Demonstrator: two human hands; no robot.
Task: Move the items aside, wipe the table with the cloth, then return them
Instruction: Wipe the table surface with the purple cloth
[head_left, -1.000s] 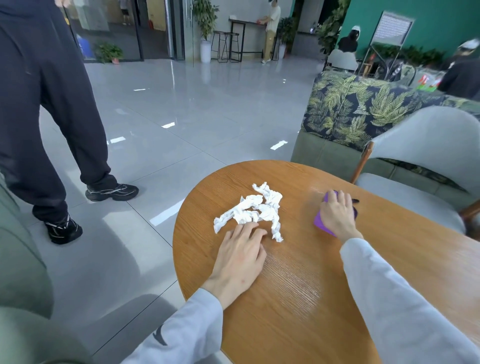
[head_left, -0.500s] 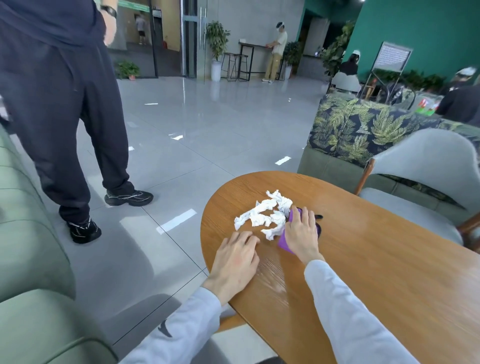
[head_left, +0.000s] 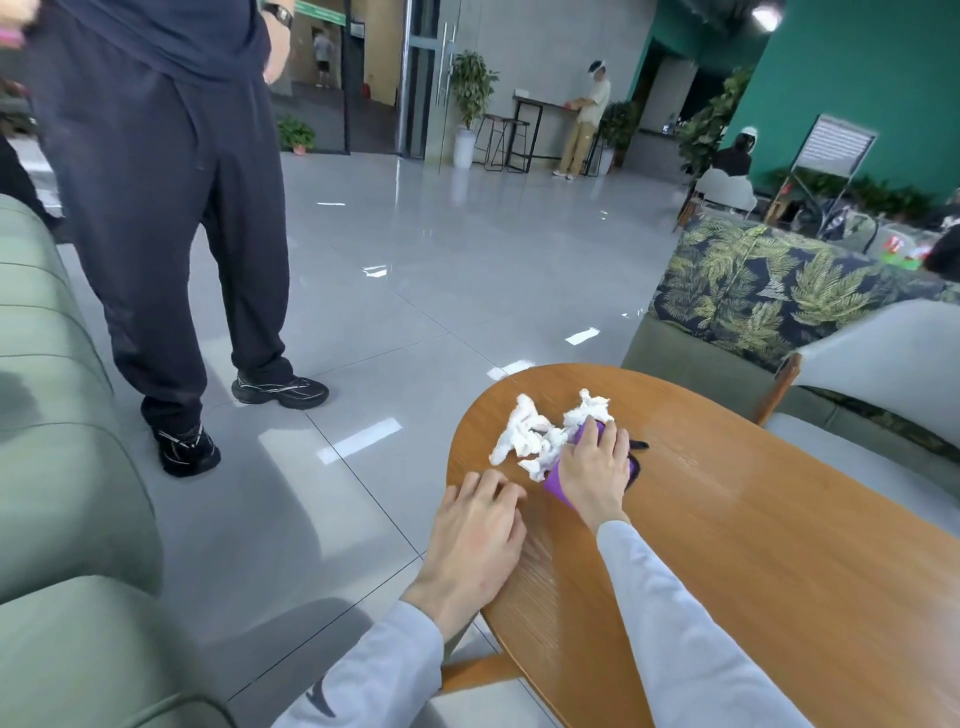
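Note:
Crumpled white paper (head_left: 530, 435) lies in a heap near the far left end of the round wooden table (head_left: 753, 545). My right hand (head_left: 595, 470) presses flat on a purple cloth (head_left: 556, 482), whose left edge touches the paper. A small black item (head_left: 636, 447) shows just right of that hand, partly hidden. My left hand (head_left: 475, 540) rests palm down on the table's left edge, fingers slightly curled, holding nothing.
A person in dark trousers (head_left: 171, 234) stands on the tiled floor to the left. A green sofa (head_left: 57, 467) fills the left side. A grey chair (head_left: 883, 374) and a leaf-patterned sofa (head_left: 753, 291) stand behind the table at right.
My right hand slid the purple cloth leftward across the table into the paper, bunching the paper toward the table's left end. The camera view tilted up and left.

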